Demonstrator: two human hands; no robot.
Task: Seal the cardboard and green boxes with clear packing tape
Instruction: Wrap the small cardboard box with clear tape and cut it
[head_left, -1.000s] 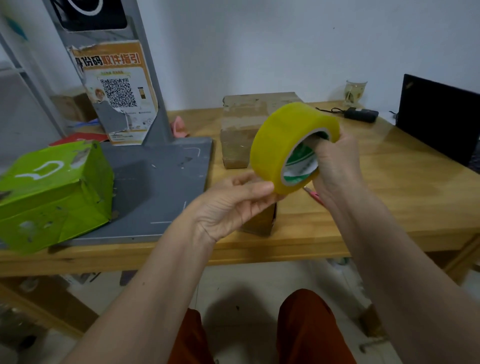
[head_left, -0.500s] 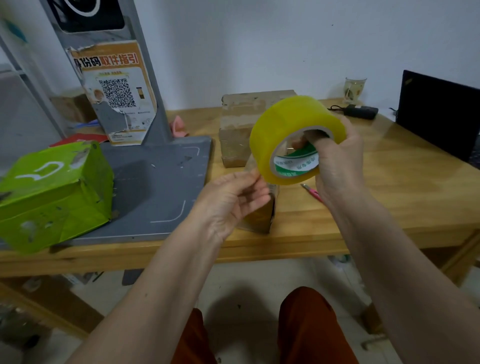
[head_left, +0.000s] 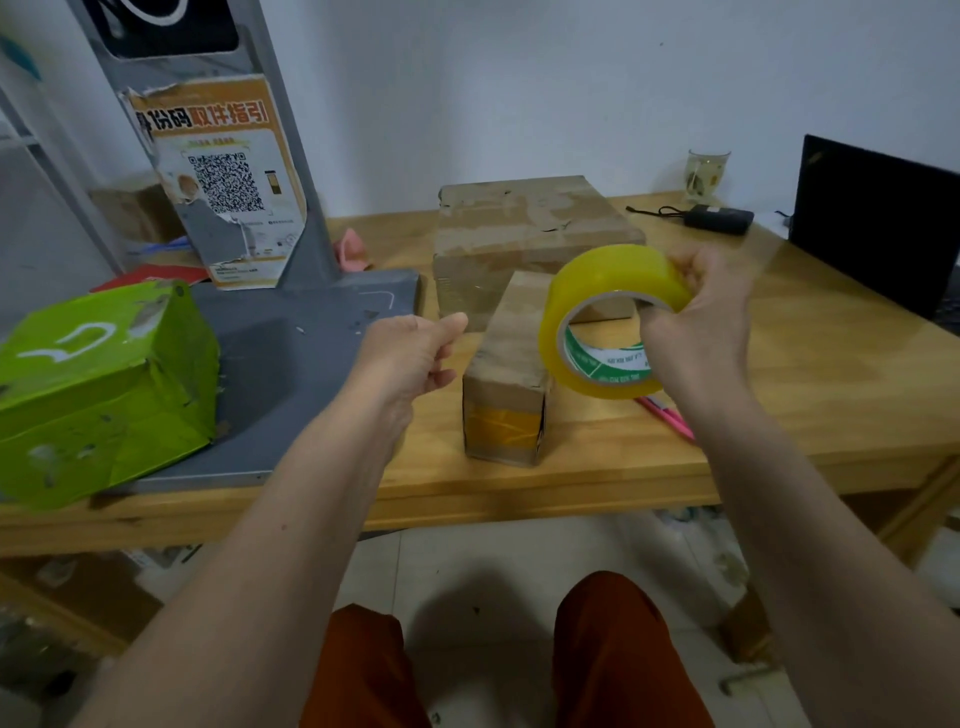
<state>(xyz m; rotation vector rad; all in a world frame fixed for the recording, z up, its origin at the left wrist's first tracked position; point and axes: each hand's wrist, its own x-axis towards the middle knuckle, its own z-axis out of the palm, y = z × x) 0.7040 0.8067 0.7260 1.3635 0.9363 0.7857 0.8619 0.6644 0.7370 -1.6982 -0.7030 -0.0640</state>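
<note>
Holding the tape roll (head_left: 615, 322) up at right of centre, the right hand (head_left: 696, 332) grips it with fingers hooked through the core and the thumb over the outer rim. The left hand (head_left: 410, 353) hovers at centre, just left of the small box (head_left: 511, 374); its fingers are loosely curled with thumb and forefinger close together. Whether they pinch a free tape end I cannot tell, since clear film would not show here.

The small box stands on the surface (head_left: 779, 395) between the two hands, its long axis running away from the viewer, with a yellowish taped band on its near end face. The roll hangs over its right edge, so the box lies directly below and left of the roll; both hands look about equally near. Behind it, touching or nearly so, sits the big box (head_left: 530, 223). The green box (head_left: 104, 384) rests at far left on a grey base (head_left: 291, 364), well apart from the roll and nearer the left hand.

Probably the next move is drawing tape out along the small box's top, lengthwise. The roll hides the box's far right corner, and the green box is cut off at the left edge of the frame.
</note>
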